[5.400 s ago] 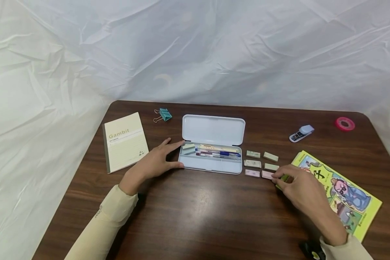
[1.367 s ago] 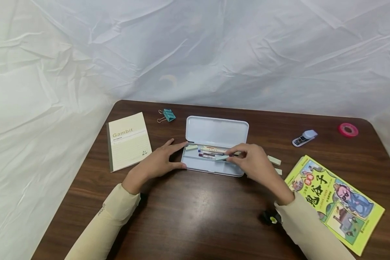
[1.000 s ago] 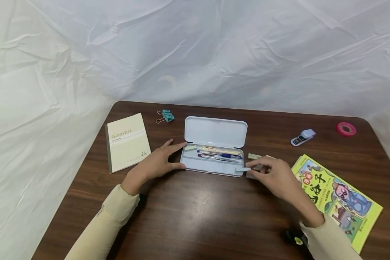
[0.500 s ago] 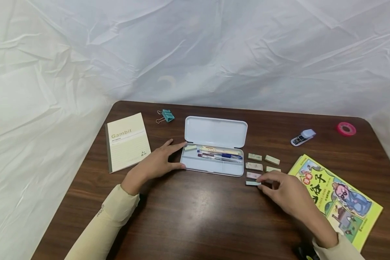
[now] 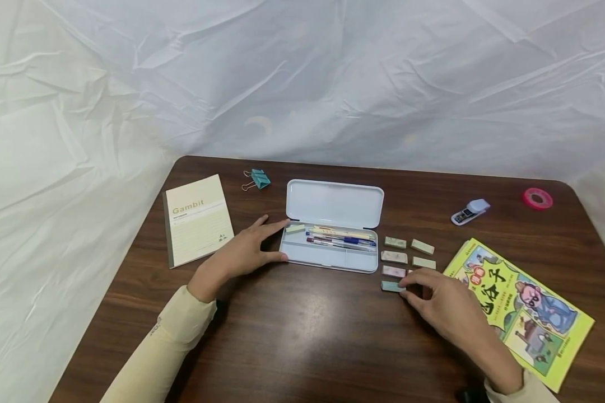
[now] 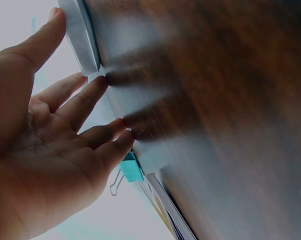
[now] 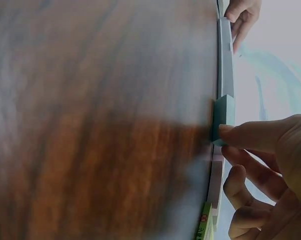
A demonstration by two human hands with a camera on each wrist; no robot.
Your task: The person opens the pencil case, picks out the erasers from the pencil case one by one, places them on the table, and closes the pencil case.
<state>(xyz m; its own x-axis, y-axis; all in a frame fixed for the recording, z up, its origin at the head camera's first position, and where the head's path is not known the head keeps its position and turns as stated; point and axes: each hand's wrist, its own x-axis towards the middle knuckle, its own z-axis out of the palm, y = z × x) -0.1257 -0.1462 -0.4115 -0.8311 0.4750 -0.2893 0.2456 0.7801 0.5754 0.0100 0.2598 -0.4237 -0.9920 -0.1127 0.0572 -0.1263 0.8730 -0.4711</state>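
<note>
My left hand [image 5: 239, 252] rests against the left side of an open white pencil case [image 5: 312, 257], thumb and fingers spread. In the left wrist view its fingers are nearly straight, with the thumb at the case's edge. My right hand [image 5: 446, 302] pinches a blue-green eraser [image 5: 391, 286] at its right end, on the table in front of a pink eraser [image 5: 394, 271]. Behind stand pale green erasers [image 5: 394, 257] in two columns. A second pink one is mostly hidden by my right fingers. Inside the case lie several pens [image 5: 340, 238] and a light green eraser [image 5: 295, 229].
A cream notebook [image 5: 199, 221] lies left, with a teal binder clip [image 5: 259, 178] near the back edge. Right of the erasers are a yellow comic-style book [image 5: 534, 313], partly under my right forearm, a lavender stapler-like tool [image 5: 470, 212] and a pink tape roll [image 5: 537, 198].
My right hand has lifted the blue-green eraser out of the case, carried it right and set it down before the pink one, now tilted face up. The left hand has stayed at the case.
</note>
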